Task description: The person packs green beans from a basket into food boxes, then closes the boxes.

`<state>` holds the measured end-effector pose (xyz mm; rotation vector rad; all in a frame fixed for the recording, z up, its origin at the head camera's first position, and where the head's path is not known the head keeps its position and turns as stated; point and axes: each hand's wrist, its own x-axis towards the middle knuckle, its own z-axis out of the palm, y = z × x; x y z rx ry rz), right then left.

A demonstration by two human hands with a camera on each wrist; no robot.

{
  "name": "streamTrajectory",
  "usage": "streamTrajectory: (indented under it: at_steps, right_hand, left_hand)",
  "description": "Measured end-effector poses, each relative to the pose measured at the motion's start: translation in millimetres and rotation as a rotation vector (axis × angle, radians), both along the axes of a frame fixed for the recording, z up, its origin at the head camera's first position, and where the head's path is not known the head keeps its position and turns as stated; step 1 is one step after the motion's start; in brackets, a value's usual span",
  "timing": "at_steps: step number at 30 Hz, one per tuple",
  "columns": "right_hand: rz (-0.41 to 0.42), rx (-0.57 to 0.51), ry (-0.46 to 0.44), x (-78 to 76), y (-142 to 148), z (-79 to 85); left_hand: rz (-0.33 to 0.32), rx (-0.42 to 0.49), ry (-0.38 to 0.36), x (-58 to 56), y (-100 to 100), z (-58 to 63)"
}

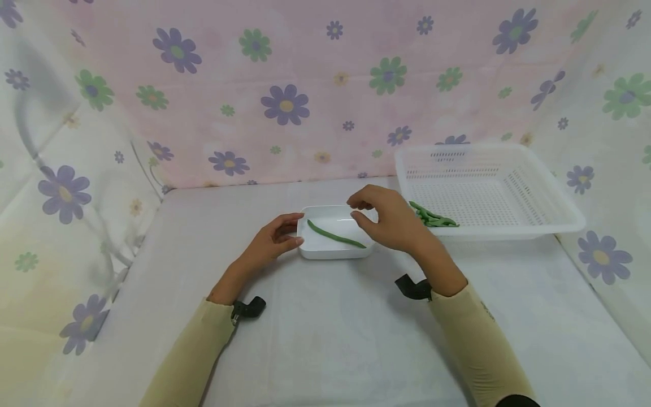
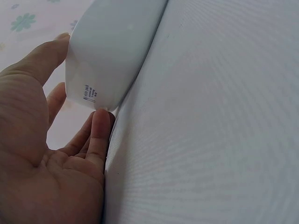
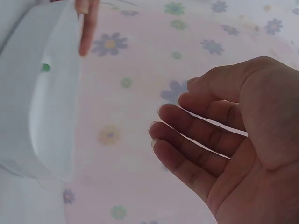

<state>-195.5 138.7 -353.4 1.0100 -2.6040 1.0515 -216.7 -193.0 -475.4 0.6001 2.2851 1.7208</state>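
Near the middle of the frame in the head view, a white dish sits on a pale tabletop, and 1 green bean lies in it, slanting from the dish's upper left down to its lower right. The left hand holds the left end of this dish, its thumb at the lower left corner and its fingers at the upper left, spread about the width of that end. In the left wrist view, small dark printing shows on the dish wall (too small to read), just above a fingertip that touches the lower corner.

The right hand hangs over the right end of the dish, its fingers loosely bent with a narrow gap to the thumb, holding nothing. In the right wrist view those fingers, at the lower right, are apart from the dish at the left edge.

At the right of the head view stands a white perforated basket, with a small heap of beans in its lower left corner, partly hidden by the right hand. Both arms wear tan sleeves. Flowered cloth fills the upper part of the frame.
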Motion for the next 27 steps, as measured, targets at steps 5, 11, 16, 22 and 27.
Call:
streamTrajectory:
  at_steps: [5, 11, 16, 22, 27]
  right_hand:
    - [-0.041, -0.046, 0.075, 2.1, 21, 12.3]
    - [-0.106, -0.079, 0.134, -1.7, 49, 19.1]
    - [-0.164, -0.075, 0.147, -6.4, 73, 19.5]
    - [-0.205, -0.090, 0.106, -12.8, 96, 14.0]
    - [-0.211, -0.094, 0.033, -19.6, 112, 5.8]
  left_hand:
    - [0.008, -0.007, -0.005, 0.4, 0, 1.9]
    - [0.009, -0.013, -0.004, 1.1, 0, 1.7]
    - [-0.001, 0.011, 0.007, 0.1, 1, 1.5]
    - [-0.005, 0.005, 0.014, -0.5, 0, -0.3]
    - [0.008, -0.017, 0.003, -0.5, 0, 0.2]
